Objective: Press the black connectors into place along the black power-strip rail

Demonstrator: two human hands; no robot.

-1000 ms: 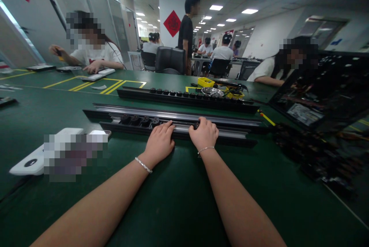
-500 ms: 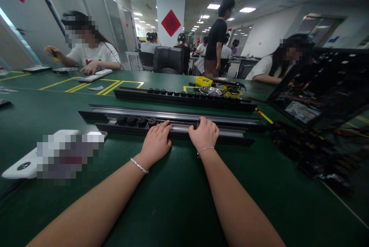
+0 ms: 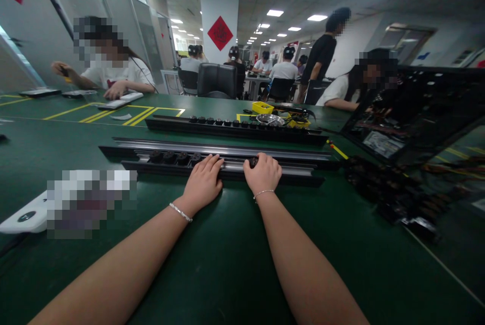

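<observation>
A long black rail with a silvery inner channel lies across the green table. Several round black parts sit in a row in its left half. My left hand is laid over the rail just right of that row, fingers across the top and thumb on the near side. Farther right, my right hand has its thumb and fingers closed on another round black part at the channel. The underside of that part is hidden by my hand.
Behind lie a second black rail and a third rail bearing small parts. A dark pile of parts and an upright dark panel stand right. A white device lies left. Co-workers sit across the table.
The view has shifted slightly. More of the round black part shows beside my right thumb. Both hands stay at the rail. A standing person in the background has moved right.
</observation>
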